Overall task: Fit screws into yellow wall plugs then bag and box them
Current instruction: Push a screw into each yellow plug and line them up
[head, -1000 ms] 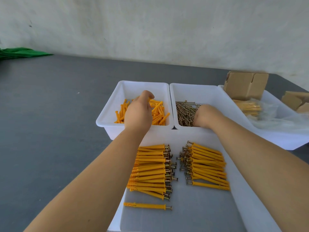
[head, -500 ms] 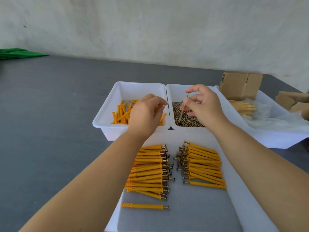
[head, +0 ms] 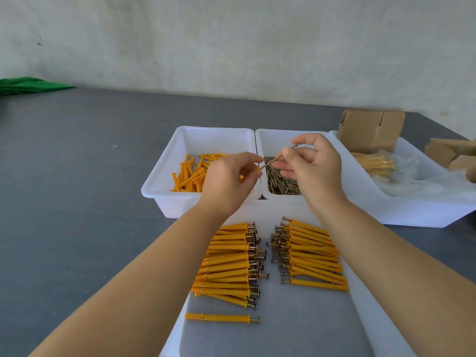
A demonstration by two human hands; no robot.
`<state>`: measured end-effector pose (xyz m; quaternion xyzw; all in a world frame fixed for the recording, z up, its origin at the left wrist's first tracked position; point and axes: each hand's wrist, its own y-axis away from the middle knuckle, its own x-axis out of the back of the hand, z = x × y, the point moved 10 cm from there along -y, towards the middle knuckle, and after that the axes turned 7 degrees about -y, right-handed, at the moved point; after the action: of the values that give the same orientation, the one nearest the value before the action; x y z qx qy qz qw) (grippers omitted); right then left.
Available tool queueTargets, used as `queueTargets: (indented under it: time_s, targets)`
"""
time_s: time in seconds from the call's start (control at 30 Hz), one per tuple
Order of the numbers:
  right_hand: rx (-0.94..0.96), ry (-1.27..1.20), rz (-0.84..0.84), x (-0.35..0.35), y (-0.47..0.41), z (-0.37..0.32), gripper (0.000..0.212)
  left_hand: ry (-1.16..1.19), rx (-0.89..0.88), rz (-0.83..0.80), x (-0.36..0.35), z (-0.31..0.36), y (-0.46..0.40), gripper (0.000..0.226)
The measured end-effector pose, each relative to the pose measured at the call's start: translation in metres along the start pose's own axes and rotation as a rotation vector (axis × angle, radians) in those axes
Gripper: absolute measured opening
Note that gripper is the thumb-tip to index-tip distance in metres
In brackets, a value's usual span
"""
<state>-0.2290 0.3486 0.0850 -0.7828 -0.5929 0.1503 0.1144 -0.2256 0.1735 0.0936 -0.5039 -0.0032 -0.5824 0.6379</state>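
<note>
Above the white bins, the left hand (head: 226, 180) pinches a yellow plug (head: 256, 170) while the right hand (head: 313, 166) grips a screw (head: 277, 157), tip meeting the plug's mouth. Both look light and stiff; the slim screw seems best held near its head.

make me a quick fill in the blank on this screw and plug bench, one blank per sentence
1. The right hand pinches a single ____.
2. The left hand holds a plug whose colour is ____.
3. The loose screws lie in the bin directly to the ____ of the bin of loose plugs.
4. On the near tray, one assembled plug lies apart, nearer the camera than the ____ piles.

Missing words: screw; yellow; right; two
</note>
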Motion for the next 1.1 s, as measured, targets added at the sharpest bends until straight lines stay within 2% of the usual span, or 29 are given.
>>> queueTargets:
  time_s: [0.2, 0.33, 0.43, 0.53, 0.63, 0.7, 0.8, 0.93, 1.0, 1.1]
  targets:
    - [0.154, 0.396, -0.266, -0.032, 0.012, -0.008, 0.005, 0.075, -0.027, 0.015, 0.004, 0.012, 0.002, 0.04]
    - [0.09, 0.493, -0.385, -0.035, 0.011, -0.005, 0.006, 0.063, -0.045, -0.046, 0.002, 0.015, 0.004, 0.053]
    - [0.009, 0.593, -0.49, -0.03, 0.008, 0.004, 0.004, 0.063, -0.069, -0.161, -0.005, 0.019, 0.005, 0.056]
    - [-0.048, 0.68, -0.616, -0.029, 0.012, 0.012, 0.003, 0.169, -0.015, -0.166, -0.001, 0.013, 0.005, 0.042]
    - [-0.164, 0.686, -0.859, -0.043, 0.033, 0.021, 0.005, 0.239, 0.101, 0.034, 0.021, -0.007, 0.002, 0.02]
    - [-0.216, 0.741, -1.051, -0.06, 0.059, 0.027, 0.003, 0.147, 0.207, 0.121, 0.029, -0.026, 0.001, 0.014]
    - [-0.277, 0.814, -1.294, -0.086, 0.105, 0.04, 0.005, -0.078, 0.285, 0.111, 0.025, -0.046, -0.002, 0.009]
    - [-0.297, 0.922, -1.481, -0.108, 0.155, 0.054, 0.011, -0.291, 0.317, -0.031, 0.007, -0.062, -0.004, 0.014]
    - [-0.267, 0.993, -1.53, -0.114, 0.171, 0.058, 0.011, -0.44, 0.358, -0.242, -0.013, -0.074, -0.002, 0.019]
    - [-0.075, 1.045, -1.51, -0.124, 0.169, 0.043, 0.021, -0.607, 0.447, -0.598, -0.04, -0.091, 0.012, 0.041]
